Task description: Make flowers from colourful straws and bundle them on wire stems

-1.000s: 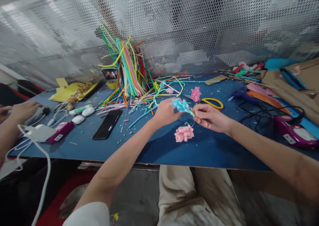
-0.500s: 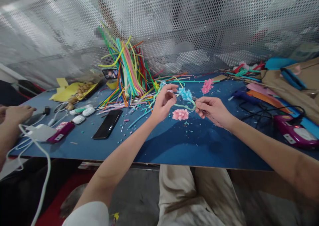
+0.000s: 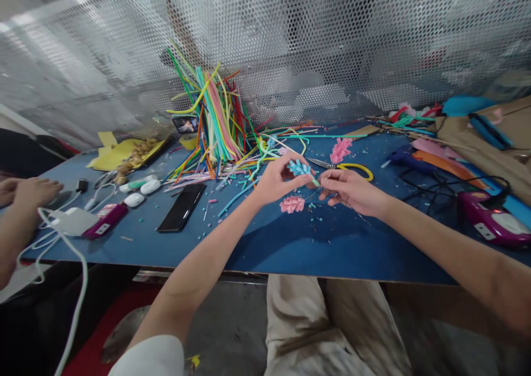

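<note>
My left hand (image 3: 279,181) is closed around a blue pipe-cleaner flower (image 3: 299,167), thumb below it. Pinched fingers of my right hand (image 3: 352,191) meet the flower's light-green base and hold thin wire stems, partly hidden by the fingers. One pink pipe-cleaner flower (image 3: 341,150) stands out just above my right hand. Another pink flower (image 3: 292,204) hangs or lies below my left hand; which one I cannot tell. Scissors with yellow handles (image 3: 362,169) are right behind my right hand, their blades pointing left.
A tall bundle of coloured pipe cleaners (image 3: 215,116) stands at the back, with loose ones around it. A black phone (image 3: 181,208) lies left of my forearm. Purple power strips (image 3: 493,218), cables and brown paper (image 3: 468,135) occupy the right. Another person's hand (image 3: 37,191) rests far left.
My left hand has moved right and closed on the blue flower. The green stem that curved between my hands is now mostly covered. The scissors' yellow handles have come into view.
</note>
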`<state>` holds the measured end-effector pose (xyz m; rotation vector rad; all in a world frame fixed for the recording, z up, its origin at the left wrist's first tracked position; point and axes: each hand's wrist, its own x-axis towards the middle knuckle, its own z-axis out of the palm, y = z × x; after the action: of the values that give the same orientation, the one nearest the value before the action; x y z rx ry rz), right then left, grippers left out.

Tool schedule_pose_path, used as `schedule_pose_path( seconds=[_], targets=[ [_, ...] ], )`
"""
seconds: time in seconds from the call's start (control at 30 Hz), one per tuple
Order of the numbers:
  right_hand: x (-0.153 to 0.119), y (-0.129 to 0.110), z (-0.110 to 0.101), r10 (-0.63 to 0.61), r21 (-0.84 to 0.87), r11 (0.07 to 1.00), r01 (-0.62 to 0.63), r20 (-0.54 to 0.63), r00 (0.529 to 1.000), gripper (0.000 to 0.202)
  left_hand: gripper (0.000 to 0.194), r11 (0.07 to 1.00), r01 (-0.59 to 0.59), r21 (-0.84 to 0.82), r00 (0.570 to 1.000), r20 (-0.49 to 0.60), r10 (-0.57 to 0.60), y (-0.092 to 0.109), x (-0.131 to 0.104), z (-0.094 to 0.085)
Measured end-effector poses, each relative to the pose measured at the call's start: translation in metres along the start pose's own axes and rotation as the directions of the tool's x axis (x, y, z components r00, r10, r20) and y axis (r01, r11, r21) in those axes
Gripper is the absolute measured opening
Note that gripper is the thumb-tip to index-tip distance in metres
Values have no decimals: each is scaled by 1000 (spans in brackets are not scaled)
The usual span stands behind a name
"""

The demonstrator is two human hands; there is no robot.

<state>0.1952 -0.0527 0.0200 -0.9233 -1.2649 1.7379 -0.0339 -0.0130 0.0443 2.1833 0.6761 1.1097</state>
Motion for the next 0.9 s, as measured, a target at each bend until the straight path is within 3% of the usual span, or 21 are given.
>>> schedule_pose_path(
  seconds=[0.2, 0.4, 0.53, 0.77, 0.9],
  targets=[
    [-2, -4, -1, -77, -174, 982, 71, -32, 997, 32, 39, 993, -93, 69, 994, 68, 89, 7, 1, -6],
    [-4, -5, 0, -102, -254, 962, 96, -10, 995, 29, 12, 927, -294, 232, 952, 159, 262, 10, 3, -14],
    [-3, -7, 0, -89, -292, 954, 70, -54, 995, 28, 9, 889, -309, 337, 947, 198, 254, 6, 2, -15],
    [1, -4, 1, -126, -318, 943, 94, -80, 989, 35, 15, 632, -456, 626, 890, 336, 309, -1, 0, -9],
    [0, -4, 1, -164, -328, 933, 150, -16, 986, 31, 15, 598, -496, 630, 868, 348, 354, -6, -2, -3]
  ],
)
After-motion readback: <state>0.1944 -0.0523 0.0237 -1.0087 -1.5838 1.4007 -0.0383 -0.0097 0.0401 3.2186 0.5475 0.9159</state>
